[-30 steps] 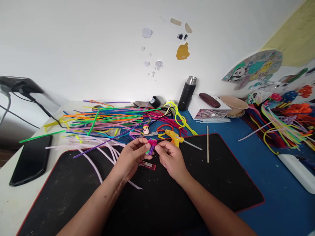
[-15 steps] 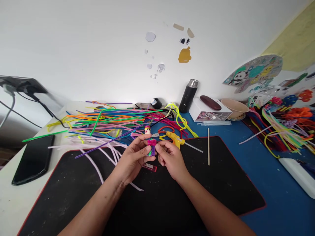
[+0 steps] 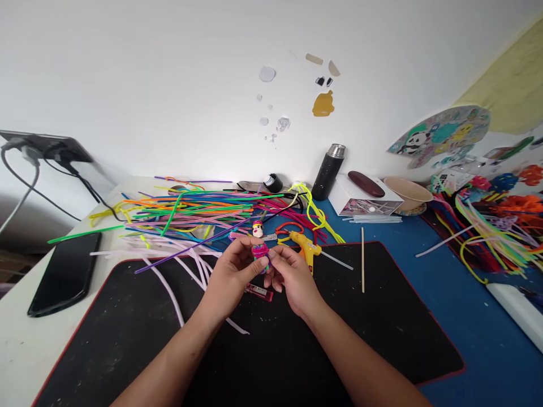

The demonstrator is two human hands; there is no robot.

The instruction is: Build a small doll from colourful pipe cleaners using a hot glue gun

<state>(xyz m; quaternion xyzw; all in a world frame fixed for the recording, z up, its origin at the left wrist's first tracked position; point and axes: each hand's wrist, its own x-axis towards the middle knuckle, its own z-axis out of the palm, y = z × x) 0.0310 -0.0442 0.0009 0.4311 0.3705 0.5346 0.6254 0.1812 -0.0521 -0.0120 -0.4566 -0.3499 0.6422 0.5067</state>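
Note:
Between my two hands, above the black mat (image 3: 292, 350), is a small fuzzy piece (image 3: 260, 251) in magenta, green and purple. My left hand (image 3: 238, 271) pinches it from the left, thumb across its front. The fingertips of my right hand (image 3: 291, 271) are closed on its right edge. Just beyond my fingers stands a small figure head (image 3: 257, 228) with a white face and a yellow and red top. A yellow glue gun (image 3: 306, 249) with a clear stick lies right of it, near orange-handled scissors (image 3: 291, 226). A red labelled item (image 3: 259, 292) lies below my hands.
Colourful pipe cleaners (image 3: 199, 209) spread across the back left, beside a black phone (image 3: 65, 271). A thin wooden stick (image 3: 362, 260) lies on the mat's right. Behind stand a black flask (image 3: 328, 172), a white box (image 3: 369, 198) and a bowl (image 3: 409, 192).
The view has shifted slightly, so the scene sits a little lower and to the right. The fuzzy piece has turned in my fingers, showing more magenta and less purple.

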